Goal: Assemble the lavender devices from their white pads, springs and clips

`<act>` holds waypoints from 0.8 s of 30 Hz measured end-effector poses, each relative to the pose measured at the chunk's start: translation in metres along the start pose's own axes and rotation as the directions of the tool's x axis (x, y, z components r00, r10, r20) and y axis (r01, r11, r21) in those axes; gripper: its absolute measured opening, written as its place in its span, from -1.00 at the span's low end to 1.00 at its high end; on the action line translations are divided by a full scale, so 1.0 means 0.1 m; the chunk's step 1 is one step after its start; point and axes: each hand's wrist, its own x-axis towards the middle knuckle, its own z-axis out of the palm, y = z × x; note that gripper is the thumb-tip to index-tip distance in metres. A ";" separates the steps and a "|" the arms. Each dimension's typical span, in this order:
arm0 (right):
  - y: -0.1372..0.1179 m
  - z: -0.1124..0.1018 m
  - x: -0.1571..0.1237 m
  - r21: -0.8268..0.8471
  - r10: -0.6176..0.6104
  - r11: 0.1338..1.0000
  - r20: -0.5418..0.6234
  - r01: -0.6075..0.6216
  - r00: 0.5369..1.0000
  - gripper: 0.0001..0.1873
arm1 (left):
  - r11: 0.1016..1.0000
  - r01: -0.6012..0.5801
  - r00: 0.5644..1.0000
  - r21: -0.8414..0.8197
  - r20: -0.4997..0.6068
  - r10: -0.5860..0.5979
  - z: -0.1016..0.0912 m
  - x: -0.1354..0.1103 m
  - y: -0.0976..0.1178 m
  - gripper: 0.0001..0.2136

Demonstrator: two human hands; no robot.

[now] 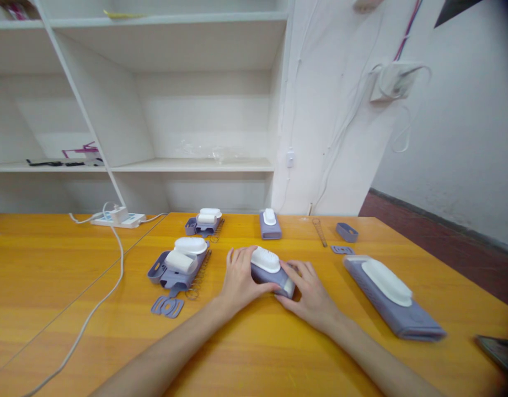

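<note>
In front of me is a purple-grey plastic housing (265,277) with a white oval cap (267,259) on its upper side. My left hand (241,275) grips its left side, thumb along the near edge. My right hand (306,289) holds the right end, where a pale part shows between the fingers. To the left lies a set of parts: another housing with a white cap (190,245), a white roller (181,262), a purple-grey end cup (156,268), a coil spring (202,273) and flat purple-grey plates (167,306).
A larger-looking housing (402,309) with a white cap lies at right. Farther back are another part set (206,219), a capped housing (270,227), a spring (319,231), an end cup (347,232) and a plate (342,250). A power strip (121,219) trails a white cable (113,292) leftward.
</note>
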 end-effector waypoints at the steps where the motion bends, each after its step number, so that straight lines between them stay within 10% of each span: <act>1: 0.00 0.01 0.00 -0.009 0.001 1.000 -0.010 -0.001 1.000 -0.31 | 1.000 0.023 1.000 -0.012 0.000 -0.023 0.00 0.00 0.01 -0.18; 24: -0.03 0.00 0.02 -0.005 0.043 0.999 -0.006 -0.043 0.999 -0.36 | 0.994 0.078 0.997 -0.079 -0.017 -0.080 0.09 -0.04 -0.02 -0.20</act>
